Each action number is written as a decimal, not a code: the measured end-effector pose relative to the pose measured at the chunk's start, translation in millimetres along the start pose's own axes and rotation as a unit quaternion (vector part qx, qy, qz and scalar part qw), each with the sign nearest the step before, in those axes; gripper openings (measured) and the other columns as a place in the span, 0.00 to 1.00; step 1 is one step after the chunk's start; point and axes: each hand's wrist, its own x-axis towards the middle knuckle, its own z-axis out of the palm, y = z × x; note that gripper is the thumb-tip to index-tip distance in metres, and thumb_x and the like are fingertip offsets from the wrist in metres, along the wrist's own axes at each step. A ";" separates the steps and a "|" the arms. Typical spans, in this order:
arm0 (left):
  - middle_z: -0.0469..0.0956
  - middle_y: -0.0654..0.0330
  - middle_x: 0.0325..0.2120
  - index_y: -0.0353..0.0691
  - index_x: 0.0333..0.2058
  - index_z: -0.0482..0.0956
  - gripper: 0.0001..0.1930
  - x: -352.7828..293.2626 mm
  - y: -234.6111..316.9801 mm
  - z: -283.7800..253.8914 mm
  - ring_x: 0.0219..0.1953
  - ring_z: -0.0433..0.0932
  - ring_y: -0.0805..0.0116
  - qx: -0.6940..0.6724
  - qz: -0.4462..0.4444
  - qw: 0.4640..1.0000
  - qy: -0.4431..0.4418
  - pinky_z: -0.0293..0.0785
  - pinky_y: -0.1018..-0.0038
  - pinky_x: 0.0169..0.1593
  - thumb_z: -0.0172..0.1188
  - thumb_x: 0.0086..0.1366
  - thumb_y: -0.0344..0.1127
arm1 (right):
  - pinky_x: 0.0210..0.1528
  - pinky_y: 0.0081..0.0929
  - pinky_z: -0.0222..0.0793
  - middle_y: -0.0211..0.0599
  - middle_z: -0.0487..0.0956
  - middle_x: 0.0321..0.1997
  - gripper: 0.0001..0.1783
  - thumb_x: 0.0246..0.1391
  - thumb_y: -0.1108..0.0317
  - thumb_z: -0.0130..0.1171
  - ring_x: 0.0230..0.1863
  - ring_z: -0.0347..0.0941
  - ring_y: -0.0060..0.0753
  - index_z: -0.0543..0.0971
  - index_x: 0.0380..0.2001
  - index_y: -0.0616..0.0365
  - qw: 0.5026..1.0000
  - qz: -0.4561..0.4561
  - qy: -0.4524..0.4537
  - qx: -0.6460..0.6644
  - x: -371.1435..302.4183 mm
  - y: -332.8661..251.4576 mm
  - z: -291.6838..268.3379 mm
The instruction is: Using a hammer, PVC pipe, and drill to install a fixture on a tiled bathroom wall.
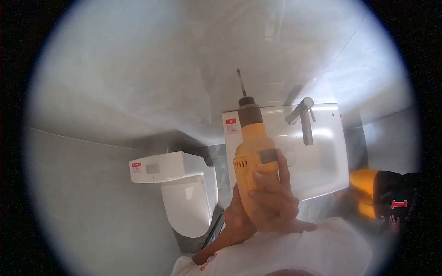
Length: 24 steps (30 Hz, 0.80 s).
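Note:
A yellow power drill (252,184) with a dark chuck points up and away toward the grey wall, in front of me. Its long thin bit (241,83) appears close to the wall, but I cannot tell whether it touches. My right hand (276,198) wraps around the drill body from the right, one finger stretched along its side. From the left, my left hand (237,218) grips the lower part of the drill, its fingers partly hidden behind it. A tiny dark spot (243,57) shows on the wall just beyond the bit's tip.
Under and right of the drill is a white washbasin (329,177) with a metal faucet (304,117). A white toilet (186,207) stands to the left. At the far right is part of another person in dark and yellow clothing (391,188), with a hand (394,224) showing.

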 end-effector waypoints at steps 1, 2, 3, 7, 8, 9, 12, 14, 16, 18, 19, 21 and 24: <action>0.74 0.56 0.43 0.43 0.61 0.58 0.31 0.6 1.8 0.7 0.40 0.75 0.60 -0.006 -0.006 1.000 -0.006 0.74 0.69 0.40 0.57 0.63 0.44 | 0.66 0.66 0.51 0.44 0.81 0.46 0.06 0.34 0.76 0.62 0.57 0.71 0.62 0.81 0.22 0.58 1.000 0.003 -0.017 -0.001 -1.2 0.7 -1.4; 0.74 0.57 0.43 0.43 0.60 0.58 0.30 3.1 2.1 5.2 0.40 0.75 0.61 -0.018 -0.009 1.000 -0.015 0.74 0.70 0.40 0.57 0.63 0.44 | 0.66 0.66 0.51 0.44 0.81 0.46 0.06 0.34 0.76 0.62 0.57 0.71 0.62 0.81 0.22 0.58 1.000 0.005 -0.018 -0.006 -0.9 0.6 -1.9; 0.74 0.58 0.43 0.44 0.60 0.58 0.29 5.1 2.6 8.8 0.40 0.75 0.62 -0.028 -0.011 0.999 -0.024 0.74 0.70 0.40 0.56 0.64 0.45 | 0.65 0.64 0.53 0.44 0.81 0.46 0.07 0.33 0.76 0.63 0.59 0.68 0.62 0.82 0.22 0.57 0.999 0.040 0.016 -0.005 0.8 -2.8 -0.3; 0.73 0.60 0.44 0.46 0.60 0.59 0.27 1.5 9.2 4.3 0.40 0.73 0.65 -0.050 -0.026 0.998 -0.033 0.73 0.72 0.40 0.53 0.66 0.46 | 0.64 0.57 0.59 0.42 0.81 0.47 0.08 0.34 0.78 0.66 0.64 0.62 0.61 0.83 0.22 0.55 0.987 0.151 0.031 -0.038 14.2 -28.9 1.8; 0.73 0.61 0.44 0.47 0.60 0.60 0.26 -2.0 10.1 1.0 0.41 0.73 0.66 -0.056 -0.028 0.997 -0.035 0.73 0.73 0.40 0.52 0.66 0.47 | 0.64 0.57 0.59 0.42 0.81 0.47 0.08 0.34 0.78 0.66 0.64 0.62 0.61 0.83 0.22 0.55 0.988 0.149 0.030 -0.035 10.2 -27.7 4.6; 0.73 0.62 0.44 0.48 0.60 0.60 0.26 -4.7 9.1 -1.1 0.41 0.73 0.66 -0.063 -0.028 0.997 -0.038 0.72 0.73 0.41 0.52 0.67 0.47 | 0.65 0.56 0.58 0.40 0.81 0.47 0.09 0.34 0.78 0.67 0.64 0.62 0.61 0.83 0.23 0.53 0.992 0.116 0.044 -0.023 2.5 -20.1 8.9; 0.72 0.64 0.44 0.49 0.60 0.61 0.24 -16.2 5.3 -9.9 0.41 0.72 0.69 -0.084 -0.032 0.995 -0.052 0.71 0.75 0.41 0.50 0.69 0.48 | 0.67 0.55 0.56 0.39 0.81 0.47 0.10 0.35 0.78 0.67 0.64 0.63 0.60 0.84 0.25 0.52 0.997 0.058 0.021 -0.040 -10.8 -9.8 11.2; 0.72 0.66 0.45 0.51 0.60 0.61 0.23 -23.1 4.2 -14.4 0.41 0.71 0.70 -0.101 -0.034 0.992 -0.063 0.71 0.76 0.41 0.48 0.70 0.49 | 0.67 0.54 0.56 0.39 0.81 0.47 0.10 0.36 0.78 0.67 0.63 0.64 0.60 0.84 0.26 0.52 0.997 0.033 -0.016 -0.071 -8.8 -9.8 5.9; 0.71 0.67 0.45 0.52 0.60 0.62 0.22 -26.7 5.2 -16.4 0.42 0.70 0.72 -0.121 -0.037 0.989 -0.075 0.70 0.77 0.41 0.47 0.71 0.50 | 0.67 0.53 0.55 0.37 0.82 0.46 0.09 0.38 0.75 0.65 0.62 0.64 0.58 0.84 0.28 0.54 0.997 0.007 -0.057 -0.041 0.4 -14.6 -0.7; 0.71 0.69 0.45 0.53 0.60 0.62 0.21 -23.5 6.3 -17.6 0.42 0.70 0.73 -0.136 -0.044 0.986 -0.081 0.70 0.78 0.42 0.46 0.72 0.51 | 0.67 0.54 0.55 0.36 0.83 0.45 0.07 0.39 0.74 0.64 0.62 0.65 0.58 0.83 0.27 0.55 0.998 0.008 -0.049 -0.044 -7.8 -12.0 5.6; 0.71 0.69 0.45 0.54 0.59 0.63 0.21 -19.7 7.3 -18.0 0.42 0.69 0.74 -0.143 -0.049 0.985 -0.084 0.69 0.78 0.42 0.45 0.72 0.51 | 0.66 0.55 0.56 0.34 0.83 0.43 0.05 0.40 0.73 0.63 0.62 0.65 0.58 0.83 0.26 0.56 0.998 0.010 -0.039 -0.048 -11.2 -10.5 9.4; 0.71 0.68 0.45 0.53 0.60 0.62 0.21 -23.8 -5.9 -5.8 0.41 0.70 0.72 -0.147 -0.062 0.983 -0.094 0.70 0.77 0.41 0.46 0.72 0.50 | 0.66 0.55 0.56 0.34 0.83 0.42 0.05 0.40 0.72 0.63 0.61 0.66 0.57 0.83 0.25 0.56 0.998 0.018 -0.036 -0.052 -14.0 -8.3 9.9; 0.73 0.63 0.43 0.49 0.60 0.60 0.24 -29.4 -20.0 2.2 0.40 0.72 0.66 -0.134 -0.088 0.981 -0.111 0.72 0.73 0.40 0.49 0.69 0.48 | 0.66 0.55 0.57 0.33 0.83 0.39 0.04 0.40 0.72 0.64 0.59 0.67 0.55 0.83 0.25 0.54 0.999 0.030 -0.015 -0.039 -15.9 -7.5 14.7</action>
